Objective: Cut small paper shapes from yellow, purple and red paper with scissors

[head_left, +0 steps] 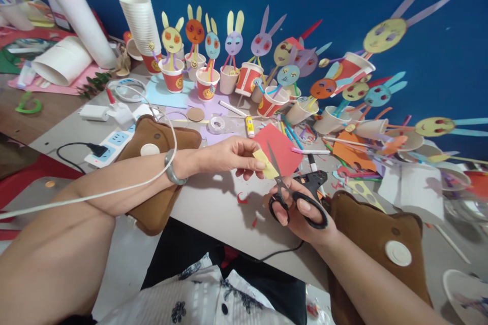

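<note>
My left hand point(238, 156) pinches a small piece of yellow paper point(266, 164) between thumb and fingers. My right hand point(301, 210) has its fingers through the black handles of a pair of scissors point(282, 185). The scissor blades are parted and point up and away, right at the edge of the yellow piece; whether they are cutting into it I cannot tell. Behind both lies a sheet of red paper point(280, 144) on the table. Red paper scraps point(242, 198) are scattered below my hands.
Paper-cup rabbit figures point(208, 81) line the blue wall. A stack of white cups point(139, 25) stands at the back left. Brown cushion-like pouches point(381, 244) lie on both sides. A power strip point(110, 144), a glue stick point(249, 126) and a black glue gun point(312, 180) are nearby. A white cable crosses my left forearm.
</note>
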Available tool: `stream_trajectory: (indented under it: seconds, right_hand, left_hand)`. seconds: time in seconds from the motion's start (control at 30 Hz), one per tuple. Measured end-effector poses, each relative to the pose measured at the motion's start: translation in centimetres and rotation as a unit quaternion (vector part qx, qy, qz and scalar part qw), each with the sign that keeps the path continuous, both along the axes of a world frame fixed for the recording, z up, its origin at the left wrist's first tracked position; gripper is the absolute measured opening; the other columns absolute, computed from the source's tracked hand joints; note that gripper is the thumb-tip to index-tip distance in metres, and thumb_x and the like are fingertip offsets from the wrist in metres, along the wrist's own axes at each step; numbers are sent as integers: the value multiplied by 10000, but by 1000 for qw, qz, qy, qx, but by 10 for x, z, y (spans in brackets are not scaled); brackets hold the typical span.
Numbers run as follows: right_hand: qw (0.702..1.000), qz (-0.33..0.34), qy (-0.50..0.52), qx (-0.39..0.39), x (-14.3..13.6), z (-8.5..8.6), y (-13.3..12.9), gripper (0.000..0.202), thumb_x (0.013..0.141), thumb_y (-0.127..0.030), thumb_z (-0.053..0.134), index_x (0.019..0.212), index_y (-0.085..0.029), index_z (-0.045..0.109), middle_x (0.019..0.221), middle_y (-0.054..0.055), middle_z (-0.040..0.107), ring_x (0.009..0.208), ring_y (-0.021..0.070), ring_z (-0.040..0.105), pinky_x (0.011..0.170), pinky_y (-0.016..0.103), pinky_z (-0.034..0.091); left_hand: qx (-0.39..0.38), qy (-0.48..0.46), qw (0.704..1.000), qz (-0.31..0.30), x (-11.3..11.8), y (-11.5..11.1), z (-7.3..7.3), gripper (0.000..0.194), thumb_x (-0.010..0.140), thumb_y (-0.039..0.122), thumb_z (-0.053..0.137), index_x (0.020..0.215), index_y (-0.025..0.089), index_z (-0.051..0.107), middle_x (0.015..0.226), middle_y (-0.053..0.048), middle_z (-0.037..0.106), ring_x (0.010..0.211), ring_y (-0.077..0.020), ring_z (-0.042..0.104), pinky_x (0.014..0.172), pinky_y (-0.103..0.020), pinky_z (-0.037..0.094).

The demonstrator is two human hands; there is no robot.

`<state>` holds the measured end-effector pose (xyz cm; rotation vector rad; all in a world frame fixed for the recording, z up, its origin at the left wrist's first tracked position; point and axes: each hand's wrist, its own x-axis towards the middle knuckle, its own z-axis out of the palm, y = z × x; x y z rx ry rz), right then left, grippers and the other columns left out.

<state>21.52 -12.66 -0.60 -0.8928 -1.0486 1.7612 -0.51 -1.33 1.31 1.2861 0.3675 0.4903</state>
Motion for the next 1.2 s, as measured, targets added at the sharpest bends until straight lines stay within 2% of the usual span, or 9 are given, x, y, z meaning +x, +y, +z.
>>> stream_trajectory:
  seconds: [0.13, 0.27, 0.47, 0.6, 0.8, 0.97, 1.1, 1.2]
  right_hand:
    - [1000, 20, 15, -1, 1, -2, 2, 391, 752, -548, 793, 929, -229, 655, 771, -11, 554, 562, 120, 502, 558, 282, 397]
    - [997, 67, 28, 26, 4, -5, 3, 402, 811, -543, 735, 1041, -219, 672, 773, 18, 596, 658, 157, 543, 631, 293, 420]
    - [992, 111, 26, 60, 9, -9, 3, 513, 834, -590, 683, 1184, -217, 643, 830, 50, 660, 749, 184, 562, 690, 303, 431]
    - [994, 92, 27, 57, 7, -6, 3, 460, 827, -585, 698, 1127, -237, 670, 775, 26, 633, 678, 168, 533, 637, 294, 412]
    - [998, 48, 15, 46, 6, -2, 3, 388, 814, -594, 717, 1012, -261, 719, 606, -26, 516, 529, 127, 434, 538, 271, 320]
    - [998, 47, 13, 42, 8, -4, 3, 353, 836, -582, 701, 1000, -270, 720, 521, -44, 466, 480, 111, 341, 505, 263, 254]
    - [998, 39, 9, 37, 7, -4, 3, 332, 830, -566, 726, 971, -266, 715, 500, -62, 437, 461, 90, 284, 498, 252, 228]
    - [999, 31, -3, 33, 5, -2, 3, 348, 804, -573, 757, 961, -265, 712, 517, -61, 462, 460, 88, 311, 510, 254, 250]
  left_hand:
    - [5, 0, 1000, 1, 0, -1, 0, 393, 791, 461, 809, 846, 102, 659, 789, -38, 729, 566, -55, 618, 497, -181, 461]
    - [3, -2, 1000, 4, 0, -1, 1, 402, 782, 469, 814, 849, 101, 664, 779, -33, 722, 566, -50, 612, 506, -178, 467]
    - [-2, -8, 1000, 30, 0, -1, 2, 425, 775, 494, 811, 843, 108, 647, 770, -27, 715, 563, -48, 602, 507, -178, 457]
    - [4, -17, 999, 38, -1, 0, 0, 408, 800, 486, 795, 830, 111, 638, 783, -34, 722, 564, -51, 602, 510, -187, 452]
    - [12, -7, 999, 33, -2, 1, -1, 396, 810, 478, 789, 868, 112, 650, 804, -29, 732, 560, -47, 605, 507, -184, 444]
    - [13, -7, 999, 39, -2, 2, -1, 396, 809, 475, 792, 880, 112, 653, 799, -26, 732, 550, -45, 603, 498, -180, 437]
    - [10, -1, 999, 46, -2, 2, 0, 407, 801, 484, 796, 888, 112, 654, 803, -31, 736, 551, -46, 603, 504, -179, 441]
    - [11, 4, 999, 49, -3, 2, -1, 409, 797, 488, 799, 877, 114, 655, 799, -29, 731, 554, -46, 602, 508, -177, 443]
